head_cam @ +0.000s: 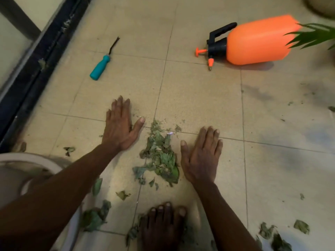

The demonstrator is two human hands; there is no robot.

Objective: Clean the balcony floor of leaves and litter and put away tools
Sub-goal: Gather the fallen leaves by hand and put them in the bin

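One pile of dry green leaves (pixel 159 158) lies on the beige tiled floor (pixel 199 98), across a grout joint near the centre of the view. All directions below take this pile as the dial centre.

The left hand (pixel 120 127) lies flat on the tile at 10 o'clock, palm down, fingers straight and thumb spread toward the pile; it holds nothing. The right hand (pixel 201 158) lies flat at 3 o'clock, palm down, fingers straight and together, its thumb edge just beside the leaves; it also holds nothing. A bare foot (pixel 163 225) stands at 6 o'clock.

Loose leaf scraps (pixel 94 216) lie scattered from 4 through 8 o'clock.

A teal-handled hand tool (pixel 101 64) with a dark forked tip lies at 11 o'clock, well apart from the pile. An orange pressure sprayer (pixel 253 40) lies on its side at 1 o'clock, with its black pump head pointing left. Green plant fronds (pixel 315 36) overlap the sprayer's right end. A white container rim (pixel 36 160) shows at 8 o'clock. A dark door track (pixel 36 57) runs diagonally at 10 o'clock.
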